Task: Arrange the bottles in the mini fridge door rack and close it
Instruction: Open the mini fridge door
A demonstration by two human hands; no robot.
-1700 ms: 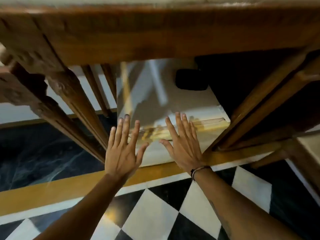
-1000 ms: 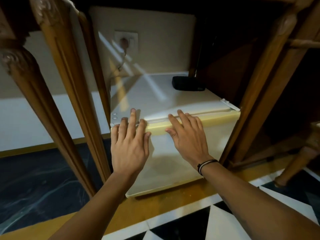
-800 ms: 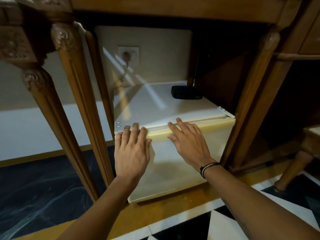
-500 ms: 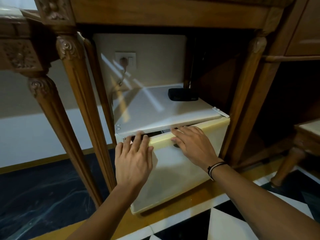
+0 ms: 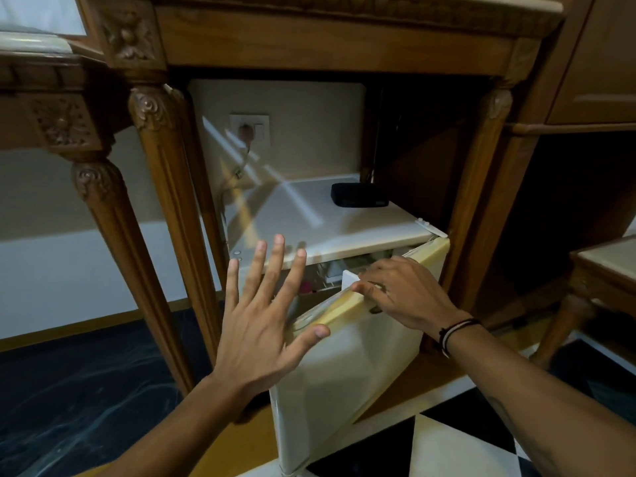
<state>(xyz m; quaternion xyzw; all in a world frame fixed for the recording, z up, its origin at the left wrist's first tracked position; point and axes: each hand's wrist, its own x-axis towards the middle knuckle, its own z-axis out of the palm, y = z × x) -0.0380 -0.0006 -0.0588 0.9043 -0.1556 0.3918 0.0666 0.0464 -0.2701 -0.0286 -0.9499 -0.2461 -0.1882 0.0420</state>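
A small cream mini fridge (image 5: 323, 222) sits under a carved wooden table. Its door (image 5: 347, 376) is swung partly out, hinged on the right. My right hand (image 5: 399, 294) is curled over the door's top edge, fingers inside the gap. My left hand (image 5: 261, 321) hovers with fingers spread in front of the door's free edge, thumb resting by its top corner. Through the gap I glimpse a white rack piece (image 5: 349, 280) and something pink (image 5: 306, 287); no bottles can be made out.
Carved wooden table legs (image 5: 172, 215) stand just left of the fridge, another leg (image 5: 478, 187) at its right. A black box (image 5: 359, 195) lies on the fridge top. A wall socket (image 5: 249, 129) with a plug is behind. A low wooden stool (image 5: 602, 270) stands at far right.
The view swung from under the table to the fridge front. Both hands settled on the door's top edge, then the door came open toward me and my left hand lifted off with fingers spread.
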